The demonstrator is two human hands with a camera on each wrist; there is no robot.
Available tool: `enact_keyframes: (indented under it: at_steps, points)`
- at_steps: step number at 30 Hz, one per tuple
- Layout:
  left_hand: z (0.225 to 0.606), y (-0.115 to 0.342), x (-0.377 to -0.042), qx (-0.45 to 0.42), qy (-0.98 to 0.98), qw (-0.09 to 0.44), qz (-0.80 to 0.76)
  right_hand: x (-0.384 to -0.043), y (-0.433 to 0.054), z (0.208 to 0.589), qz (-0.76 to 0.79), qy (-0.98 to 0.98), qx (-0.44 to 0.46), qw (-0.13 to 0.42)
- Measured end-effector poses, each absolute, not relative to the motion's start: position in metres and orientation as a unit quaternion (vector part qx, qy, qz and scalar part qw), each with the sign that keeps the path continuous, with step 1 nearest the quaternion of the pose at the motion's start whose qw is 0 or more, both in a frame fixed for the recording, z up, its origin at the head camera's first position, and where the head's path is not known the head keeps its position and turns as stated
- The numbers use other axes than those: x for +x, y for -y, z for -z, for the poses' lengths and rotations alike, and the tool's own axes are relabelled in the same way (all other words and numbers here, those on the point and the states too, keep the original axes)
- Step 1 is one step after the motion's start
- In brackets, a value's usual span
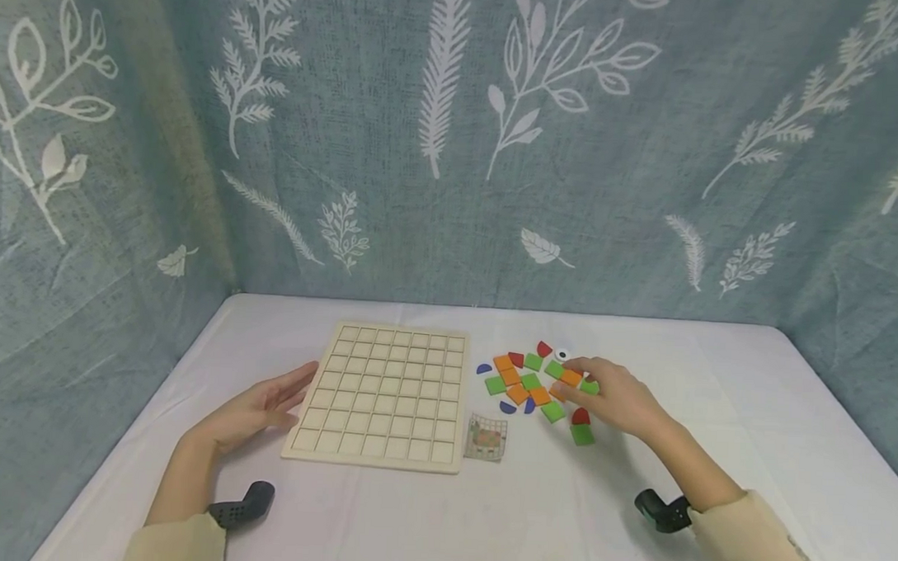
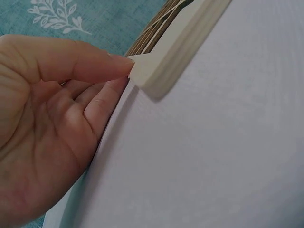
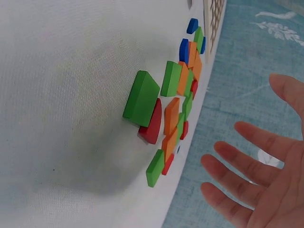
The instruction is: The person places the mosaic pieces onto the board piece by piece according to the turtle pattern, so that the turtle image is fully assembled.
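A pale wooden board (image 1: pixel 374 393) with a grid of square recesses lies left of the middle. My left hand (image 1: pixel 244 409) rests against its left edge, fingers extended; in the left wrist view the thumb (image 2: pixel 95 64) touches the board's near corner. Right of the board lies a loose cluster of flat tiles: green squares (image 1: pixel 582 434), orange squares (image 1: pixel 517 394), red rounded pieces (image 1: pixel 544 349) and blue half-rounds (image 1: pixel 507 407). My right hand (image 1: pixel 616 394) hovers over the cluster's right side. The right wrist view shows its fingers (image 3: pixel 247 166) spread, with nothing held.
A small printed picture card (image 1: pixel 486 439) lies at the board's lower right edge. A white round piece with a black dot (image 1: pixel 562 354) sits at the cluster's far side. A leaf-patterned blue-green cloth (image 1: pixel 480 232) hangs behind the white table (image 1: pixel 522 522).
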State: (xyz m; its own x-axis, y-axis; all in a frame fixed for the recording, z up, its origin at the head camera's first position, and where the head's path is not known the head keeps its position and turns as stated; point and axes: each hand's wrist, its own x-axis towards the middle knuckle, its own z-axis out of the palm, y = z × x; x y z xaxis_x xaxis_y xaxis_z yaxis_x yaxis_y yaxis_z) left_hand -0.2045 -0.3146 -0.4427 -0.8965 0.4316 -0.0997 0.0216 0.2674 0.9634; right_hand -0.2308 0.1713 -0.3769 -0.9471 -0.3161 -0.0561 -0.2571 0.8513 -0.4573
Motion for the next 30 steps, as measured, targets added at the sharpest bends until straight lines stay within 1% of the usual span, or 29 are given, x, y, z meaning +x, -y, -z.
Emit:
enact_keyframes:
  at_steps: [22, 30]
  points:
    - [0.441, 0.310, -0.206, 0.112, -0.783, 0.170, -0.588, -0.231, -0.178, 0.374, 0.229, -0.957, -0.171, 0.050]
    - [0.442, 0.312, -0.205, 0.123, -0.781, 0.174, -0.587, -0.245, -0.182, 0.372, 0.242, -0.951, -0.184, 0.053]
